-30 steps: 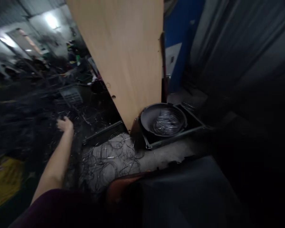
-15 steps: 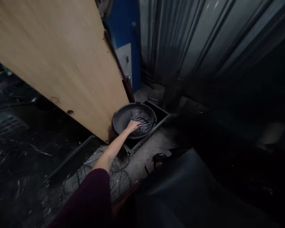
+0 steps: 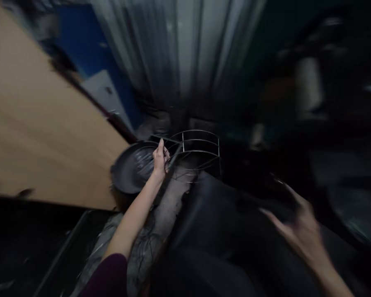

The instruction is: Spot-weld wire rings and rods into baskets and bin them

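My left hand (image 3: 161, 158) is closed on the edge of a round wire frame (image 3: 200, 152), made of thin metal rings joined by short uprights. The frame hangs out to the right of the hand, over the floor. Just left of the hand is a wide dark basin (image 3: 123, 169) with more metal wire pieces (image 3: 144, 160) inside, blurred by motion. My right hand (image 3: 301, 233) is raised at the lower right, thumb and fingers apart, holding nothing. Dark material lies below and behind it.
A large wooden panel (image 3: 49, 132) leans on the left. Behind stand a blue panel (image 3: 80, 41) and a corrugated metal wall (image 3: 179, 53). Wire pieces (image 3: 146, 247) lie on the floor, and a dark sheet-like covering (image 3: 200, 222) fills the lower middle.
My left hand has come up out of the basin to the right with a round wire frame. My right hand has come into view. The camera view has turned to the right.
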Motion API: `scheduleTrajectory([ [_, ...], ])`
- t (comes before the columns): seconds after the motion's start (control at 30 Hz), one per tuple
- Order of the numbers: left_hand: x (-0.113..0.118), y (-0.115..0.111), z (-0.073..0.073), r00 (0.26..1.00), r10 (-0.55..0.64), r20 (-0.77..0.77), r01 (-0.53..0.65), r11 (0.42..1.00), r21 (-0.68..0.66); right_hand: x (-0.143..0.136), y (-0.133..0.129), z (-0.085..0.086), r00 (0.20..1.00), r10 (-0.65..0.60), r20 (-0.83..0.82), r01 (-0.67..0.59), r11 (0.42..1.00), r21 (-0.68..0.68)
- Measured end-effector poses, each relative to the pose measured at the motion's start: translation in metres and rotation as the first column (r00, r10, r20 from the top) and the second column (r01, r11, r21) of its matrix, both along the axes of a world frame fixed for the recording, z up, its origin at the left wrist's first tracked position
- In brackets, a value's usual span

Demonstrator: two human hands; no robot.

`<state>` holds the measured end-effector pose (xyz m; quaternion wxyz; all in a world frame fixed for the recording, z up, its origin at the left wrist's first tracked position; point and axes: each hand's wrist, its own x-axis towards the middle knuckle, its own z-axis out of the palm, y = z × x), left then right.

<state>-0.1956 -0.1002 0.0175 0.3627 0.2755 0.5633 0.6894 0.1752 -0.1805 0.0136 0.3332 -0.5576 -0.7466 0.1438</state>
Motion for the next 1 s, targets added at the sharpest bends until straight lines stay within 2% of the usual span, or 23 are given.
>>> scheduleTrajectory([
  [0.07, 0.071, 0.003, -0.012, 0.97, -0.215, 0.118, 0.216, 0.976, -0.002, 0.003, 0.008, 0.006, 0.986, 0.065, -0.151, -0.067, 0.998, -0.008],
  [0.1, 0.099, 0.001, -0.018, 0.948, -0.293, 0.121, 0.297, 0.955, -0.02, 0.009, 0.013, 0.008, 0.975, 0.086, -0.204, -0.096, 0.995, -0.04],
  [0.17, 0.137, -0.003, -0.034, 0.906, -0.422, 0.011, 0.422, 0.903, -0.077, 0.025, 0.019, 0.01, 0.963, 0.009, -0.27, -0.03, 0.997, -0.072],
  [0.2, 0.146, -0.004, -0.042, 0.874, -0.477, -0.094, 0.469, 0.878, -0.093, 0.033, 0.018, 0.008, 0.96, -0.035, -0.276, 0.015, 0.997, -0.075],
  [0.27, 0.154, -0.006, -0.057, 0.718, -0.61, -0.336, 0.618, 0.78, -0.094, 0.044, 0.012, 0.001, 0.965, -0.091, -0.247, 0.077, 0.995, -0.068],
  [0.3, 0.154, -0.007, -0.063, 0.583, -0.682, -0.442, 0.72, 0.686, -0.107, 0.047, 0.007, -0.005, 0.969, -0.095, -0.227, 0.08, 0.994, -0.073],
  [0.33, 0.155, -0.01, -0.068, 0.458, -0.707, -0.539, 0.774, 0.615, -0.148, 0.049, 0.002, -0.012, 0.973, -0.092, -0.214, 0.074, 0.993, -0.092],
  [0.4, 0.158, -0.017, -0.073, 0.266, -0.714, -0.648, 0.8, 0.538, -0.265, 0.055, -0.005, -0.024, 0.977, -0.046, -0.209, 0.008, 0.984, -0.177],
  [0.43, 0.161, -0.021, -0.074, 0.216, -0.713, -0.667, 0.785, 0.533, -0.315, 0.063, -0.006, -0.027, 0.976, 0.009, -0.216, -0.06, 0.971, -0.232],
  [0.5, 0.167, -0.029, -0.073, 0.185, -0.721, -0.668, 0.76, 0.536, -0.368, 0.093, -0.003, -0.031, 0.965, 0.141, -0.22, -0.208, 0.925, -0.319],
  [0.53, 0.169, -0.032, -0.072, 0.184, -0.726, -0.662, 0.757, 0.534, -0.375, 0.116, 0.002, -0.03, 0.967, 0.159, -0.2, -0.221, 0.913, -0.343],
  [0.57, 0.17, -0.034, -0.072, 0.185, -0.727, -0.662, 0.758, 0.534, -0.375, 0.143, 0.01, -0.03, 0.981, 0.123, -0.148, -0.17, 0.915, -0.366],
  [0.6, 0.17, -0.035, -0.071, 0.185, -0.725, -0.664, 0.757, 0.536, -0.374, 0.173, 0.018, -0.03, 0.998, -0.003, -0.061, -0.021, 0.922, -0.386],
  [0.63, 0.17, -0.036, -0.071, 0.183, -0.722, -0.667, 0.751, 0.541, -0.38, 0.204, 0.027, -0.031, 0.982, -0.173, 0.08, 0.191, 0.892, -0.41],
  [0.67, 0.169, -0.037, -0.071, 0.181, -0.716, -0.674, 0.74, 0.551, -0.387, 0.233, 0.035, -0.034, 0.919, -0.303, 0.253, 0.389, 0.804, -0.449],
  [0.7, 0.168, -0.038, -0.072, 0.179, -0.706, -0.686, 0.728, 0.564, -0.39, 0.259, 0.042, -0.04, 0.851, -0.347, 0.393, 0.514, 0.704, -0.491],
  [0.77, 0.167, -0.041, -0.072, 0.179, -0.667, -0.724, 0.719, 0.591, -0.366, 0.297, 0.052, -0.055, 0.793, -0.328, 0.513, 0.598, 0.583, -0.55],
  [0.8, 0.168, -0.041, -0.072, 0.177, -0.646, -0.742, 0.723, 0.597, -0.348, 0.309, 0.055, -0.065, 0.798, -0.301, 0.523, 0.591, 0.562, -0.579],
  [0.87, 0.168, -0.042, -0.072, 0.169, -0.625, -0.762, 0.739, 0.592, -0.321, 0.32, 0.056, -0.084, 0.82, -0.261, 0.51, 0.559, 0.561, -0.611],
  [0.93, 0.166, -0.041, -0.072, 0.157, -0.646, -0.747, 0.744, 0.575, -0.341, 0.321, 0.054, -0.097, 0.834, -0.235, 0.499, 0.532, 0.579, -0.618],
  [1.0, 0.163, -0.039, -0.073, 0.149, -0.67, -0.727, 0.742, 0.561, -0.366, 0.321, 0.05, -0.103, 0.838, -0.231, 0.495, 0.523, 0.6, -0.605],
])
